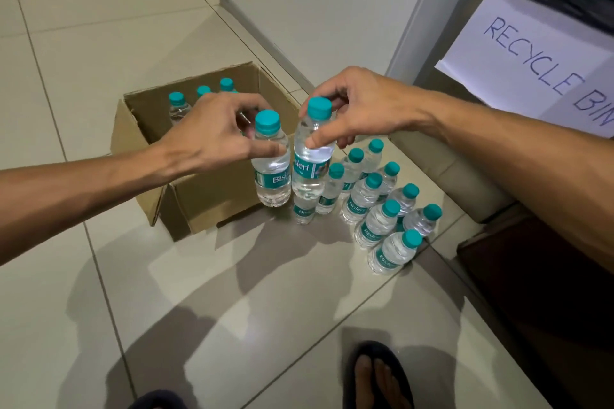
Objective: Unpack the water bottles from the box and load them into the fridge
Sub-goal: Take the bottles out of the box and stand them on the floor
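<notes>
An open cardboard box [199, 196] stands on the tiled floor with a few teal-capped water bottles [176, 106] still inside at its far side. My left hand [212, 133] grips one bottle [270, 173] by its shoulder, held above the floor in front of the box. Close beside it, my right hand [362, 106] pinches a second bottle [310, 163] near its neck. Several more bottles [382, 219] stand grouped on the floor to the right of the box.
A white wall and skirting run behind the box. At the right stands a bin with a paper sign reading RECYCLE BIN [545, 60]. A dark wooden piece [531, 276] lies lower right. My foot in a dark sandal [378, 375] is at the bottom.
</notes>
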{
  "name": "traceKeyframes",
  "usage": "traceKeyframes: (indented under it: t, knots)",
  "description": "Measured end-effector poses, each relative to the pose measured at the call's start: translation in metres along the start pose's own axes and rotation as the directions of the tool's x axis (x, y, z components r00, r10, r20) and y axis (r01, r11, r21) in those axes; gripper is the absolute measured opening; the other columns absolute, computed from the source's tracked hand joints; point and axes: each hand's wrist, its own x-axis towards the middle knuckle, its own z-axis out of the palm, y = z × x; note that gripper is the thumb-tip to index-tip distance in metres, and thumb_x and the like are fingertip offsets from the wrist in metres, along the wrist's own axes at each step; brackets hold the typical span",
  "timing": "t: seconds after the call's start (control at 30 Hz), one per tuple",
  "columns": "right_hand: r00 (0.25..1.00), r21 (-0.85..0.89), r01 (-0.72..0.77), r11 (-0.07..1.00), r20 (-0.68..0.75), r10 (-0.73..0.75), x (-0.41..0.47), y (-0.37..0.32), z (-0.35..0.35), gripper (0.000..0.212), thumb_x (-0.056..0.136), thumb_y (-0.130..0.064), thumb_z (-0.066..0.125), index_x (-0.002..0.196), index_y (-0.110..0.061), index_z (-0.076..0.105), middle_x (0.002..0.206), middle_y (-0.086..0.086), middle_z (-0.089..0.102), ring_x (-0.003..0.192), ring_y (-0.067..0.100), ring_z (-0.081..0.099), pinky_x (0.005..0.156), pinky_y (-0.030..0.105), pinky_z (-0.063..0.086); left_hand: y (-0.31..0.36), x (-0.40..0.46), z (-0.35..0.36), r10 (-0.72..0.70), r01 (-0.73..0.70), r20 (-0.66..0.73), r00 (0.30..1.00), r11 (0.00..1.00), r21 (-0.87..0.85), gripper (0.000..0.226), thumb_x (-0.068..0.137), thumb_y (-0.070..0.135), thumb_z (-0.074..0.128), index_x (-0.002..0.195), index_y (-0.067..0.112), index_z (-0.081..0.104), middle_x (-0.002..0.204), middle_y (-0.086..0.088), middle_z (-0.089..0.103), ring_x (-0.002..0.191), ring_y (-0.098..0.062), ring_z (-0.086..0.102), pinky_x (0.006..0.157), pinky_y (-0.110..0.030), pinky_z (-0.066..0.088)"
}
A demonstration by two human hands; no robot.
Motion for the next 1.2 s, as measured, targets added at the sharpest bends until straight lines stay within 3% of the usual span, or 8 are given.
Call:
traceKeyframes:
  t: [0.2, 0.27, 0.47, 0.53, 0.6, 0.73, 0.93, 1.2]
  knots:
    - [0.975, 0.036, -0.09, 0.995, 0.207, 0.081, -0.017, 0.024, 0.005, 0.043, 0.078, -0.016, 0.085, 0.118, -0.015, 0.069, 0.099, -0.004, 0.077, 0.076, 0.01, 0.075, 0.061, 0.02, 0.057, 0.009, -0.004, 0.027, 0.068, -0.072, 0.229, 0.971, 0.997, 0.005, 0.052, 0.068, 0.067, 0.064, 0.101, 0.027, 0.066, 0.092, 0.008, 0.07, 0.083, -0.009, 0.064, 0.076, -0.042, 0.057]
    - [0.961, -0.003, -0.119, 0.993, 0.252, 0.116, -0.021, 0.032, 0.008, 0.044, 0.077, -0.015, 0.086, 0.116, -0.018, 0.068, 0.097, -0.004, 0.077, 0.072, 0.009, 0.074, 0.06, 0.019, 0.056, 0.01, -0.005, 0.041, 0.094, -0.104, 0.276, 0.957, 0.994, 0.024, 0.048, 0.073, 0.061, 0.068, 0.105, 0.025, 0.066, 0.094, 0.008, 0.07, 0.083, -0.007, 0.064, 0.074, -0.04, 0.058]
    - [0.952, -0.359, -0.056, 0.932, 0.263, 0.159, -0.024, 0.054, 0.032, 0.043, 0.073, -0.033, 0.089, 0.098, -0.03, 0.054, 0.092, -0.003, 0.068, 0.074, 0.017, 0.067, 0.063, 0.033, 0.057, 0.006, -0.01, 0.086, 0.159, -0.2, 0.344, 0.925, 0.976, 0.086, 0.035, 0.078, 0.051, 0.073, 0.1, 0.028, 0.062, 0.076, 0.012, 0.062, 0.067, 0.0, 0.056, 0.057, -0.022, 0.045]
    - [0.951, -0.446, -0.042, 0.894, 0.257, 0.173, -0.024, 0.059, 0.038, 0.043, 0.072, -0.034, 0.088, 0.092, -0.033, 0.051, 0.089, -0.006, 0.063, 0.078, 0.023, 0.065, 0.069, 0.041, 0.056, 0.006, -0.012, 0.1, 0.184, -0.246, 0.37, 0.911, 0.961, 0.128, 0.034, 0.079, 0.054, 0.07, 0.097, 0.028, 0.058, 0.074, 0.009, 0.059, 0.065, -0.006, 0.055, 0.057, -0.026, 0.043]
    - [0.947, -0.484, -0.041, 0.874, 0.261, 0.189, -0.022, 0.064, 0.041, 0.041, 0.073, -0.033, 0.088, 0.091, -0.033, 0.05, 0.089, -0.008, 0.061, 0.081, 0.022, 0.063, 0.073, 0.044, 0.056, 0.006, -0.013, 0.111, 0.2, -0.284, 0.38, 0.903, 0.942, 0.18, 0.035, 0.079, 0.055, 0.067, 0.098, 0.027, 0.056, 0.078, 0.007, 0.061, 0.067, -0.016, 0.055, 0.061, -0.031, 0.046]
    - [0.946, -0.544, -0.017, 0.839, 0.264, 0.191, -0.019, 0.073, 0.046, 0.041, 0.074, -0.032, 0.087, 0.095, -0.031, 0.052, 0.09, -0.007, 0.06, 0.083, 0.018, 0.057, 0.073, 0.039, 0.051, 0.007, -0.013, 0.125, 0.228, -0.314, 0.376, 0.898, 0.931, 0.186, 0.034, 0.081, 0.051, 0.066, 0.101, 0.026, 0.056, 0.082, 0.005, 0.059, 0.072, -0.018, 0.054, 0.06, -0.029, 0.041]
    - [0.951, -0.604, 0.009, 0.797, 0.251, 0.179, -0.014, 0.091, 0.051, 0.041, 0.074, -0.03, 0.086, 0.091, -0.032, 0.049, 0.079, -0.013, 0.053, 0.071, 0.006, 0.048, 0.059, 0.026, 0.034, 0.006, -0.007, 0.139, 0.237, -0.326, 0.329, 0.914, 0.913, 0.246, 0.033, 0.082, 0.052, 0.065, 0.099, 0.026, 0.054, 0.067, 0.015, 0.031, 0.076, -0.015, 0.039, 0.055, -0.029, 0.036]
    - [0.937, -0.679, 0.061, 0.732, 0.291, 0.192, -0.008, 0.107, 0.056, 0.035, 0.081, -0.03, 0.081, 0.096, -0.029, 0.049, 0.084, -0.014, 0.051, 0.075, 0.01, 0.049, 0.063, 0.026, 0.04, -0.002, 0.002, 0.146, 0.207, -0.302, 0.296, 0.932, 0.897, 0.323, 0.043, 0.081, 0.057, 0.066, 0.112, 0.03, 0.054, 0.079, 0.008, 0.044, 0.081, -0.017, 0.043, 0.052, -0.027, 0.027]
